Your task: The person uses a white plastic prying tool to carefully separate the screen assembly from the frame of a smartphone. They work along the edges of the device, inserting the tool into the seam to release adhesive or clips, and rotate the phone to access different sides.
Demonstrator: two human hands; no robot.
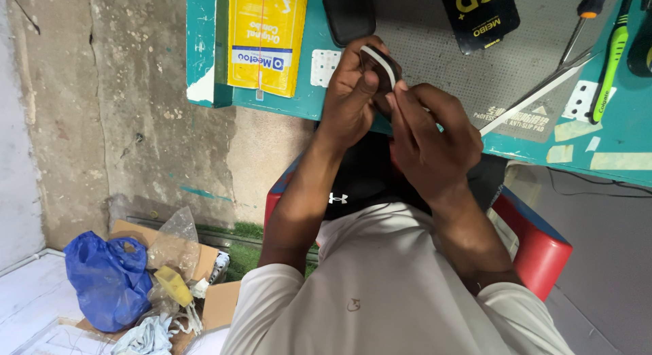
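two hands met at the bench edge over the lap; left hand [350, 97] was curled shut around a small dark part with a white curved rim [382, 64], thumb pressed on it; right hand [431, 141] was half closed, fingertips pinching the same part from the other side; beyond them lay the grey anti-slip mat [435, 49], a yellow packet [266, 36] on the teal bench [309, 100], a green-handled tool [611, 59] farther right
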